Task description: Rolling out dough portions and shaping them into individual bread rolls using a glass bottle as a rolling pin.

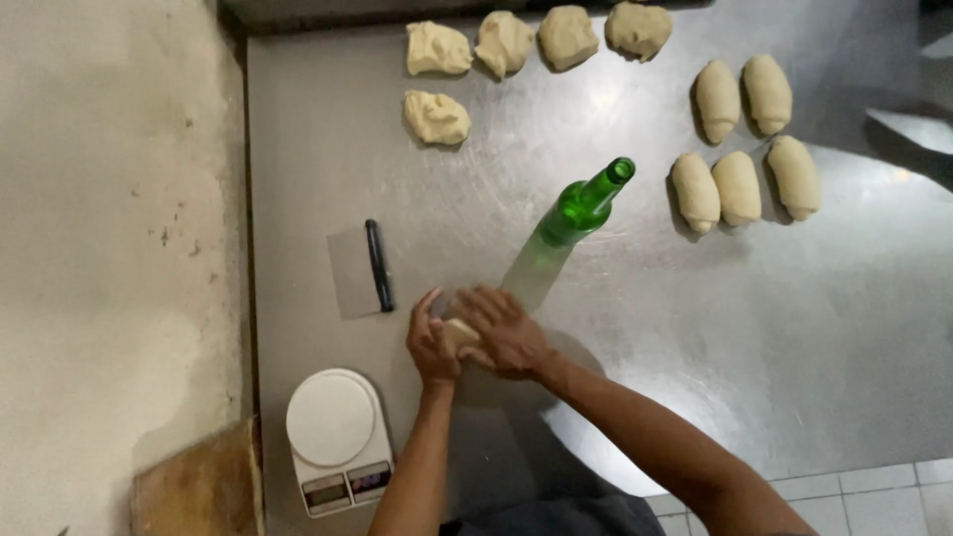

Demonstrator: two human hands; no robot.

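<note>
Shaping step: dough piece cupped between left hand and right hand, near worktop front edge. Next: even rolling pressure.

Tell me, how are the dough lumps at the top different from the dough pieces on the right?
The rough dough lumps look ragged and uneven; the rolled dough pieces are smooth, neat ovals. The lumps sit mostly in a row along the table's far edge, with one in front; the rolled pieces stand in two groups, two and three. Both kinds are pale dough, five of each, lying untouched on the same metal table.
</note>
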